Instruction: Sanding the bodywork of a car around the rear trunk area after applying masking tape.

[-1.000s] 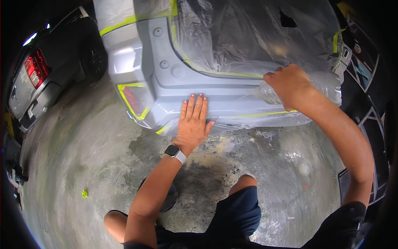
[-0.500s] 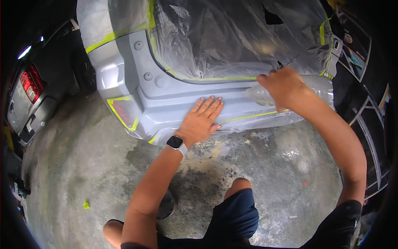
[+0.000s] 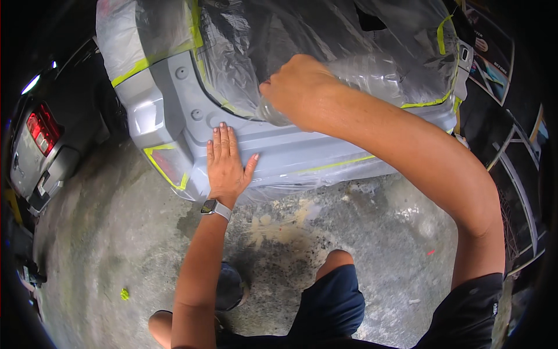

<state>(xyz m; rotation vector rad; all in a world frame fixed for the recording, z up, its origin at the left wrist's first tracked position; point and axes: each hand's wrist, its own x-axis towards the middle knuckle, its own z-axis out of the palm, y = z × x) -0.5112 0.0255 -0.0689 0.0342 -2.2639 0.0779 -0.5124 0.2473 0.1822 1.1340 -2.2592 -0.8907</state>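
The grey bumper panel [image 3: 325, 150] of a car stretches across the upper middle, its surface smooth and pale. My left hand [image 3: 225, 168] lies flat on its left part, fingers spread and pointing away from me, a watch [image 3: 215, 208] on the wrist. Higher and further right, my right hand [image 3: 299, 93] is closed around what looks like a clear plastic bottle [image 3: 369, 74]. Its lower end shows beneath the hand, close to the panel's upper edge; contact there is hard to make out. Clear masking film [image 3: 232, 52] covers the car above the panel, edged with yellow-green tape [image 3: 427, 103].
A silver car with a red tail light [image 3: 43, 131] stands at the left. On the concrete floor are a dark bucket [image 3: 231, 286] by my left forearm and a small yellow-green scrap [image 3: 124, 294]. Dark panels and metal frames [image 3: 520, 180] line the right side.
My left hand has slid left along the panel. The right hand has moved left and farther away with the bottle, and its forearm now crosses over the panel.
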